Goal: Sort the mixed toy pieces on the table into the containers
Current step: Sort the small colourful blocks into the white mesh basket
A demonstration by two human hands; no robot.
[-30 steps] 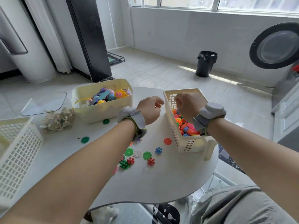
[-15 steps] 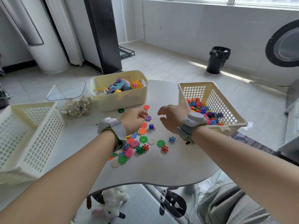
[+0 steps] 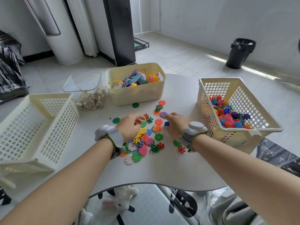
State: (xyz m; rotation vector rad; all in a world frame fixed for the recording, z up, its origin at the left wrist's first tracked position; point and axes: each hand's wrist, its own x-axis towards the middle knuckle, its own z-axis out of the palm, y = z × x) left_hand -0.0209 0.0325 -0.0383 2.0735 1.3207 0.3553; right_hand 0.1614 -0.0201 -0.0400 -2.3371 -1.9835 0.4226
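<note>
Bench (image 3: 162, 172), left to right: lattice basket (image 3: 48, 127) at the far left edge, with bare surface between it and the hands. Beige scraps (image 3: 90, 100) heaped by a clear lid (image 3: 81, 82). Behind the pile, cream tub (image 3: 134, 95) full of mixed toys, faint bear outline on its back wall.

Left hand (image 3: 129, 127) over the scattered toy pieces (image 3: 146, 143) at bench centre: fingers (image 3: 138, 118) curled down, tips beside a red piece (image 3: 146, 115); cannot tell whether gripping anything. Marks on a white disc (image 3: 131, 146), too small to read.

Right hand (image 3: 176, 124) just right of the pile: fingers (image 3: 169, 116) loosely stretched, one tip touching a purple disc (image 3: 163, 114). Blue block (image 3: 166, 123) against the thumb side, hold unclear.

Right basket (image 3: 240, 132) of coloured pieces close by, near corner at the bench edge. Bare bench from pile to curved front edge.
</note>
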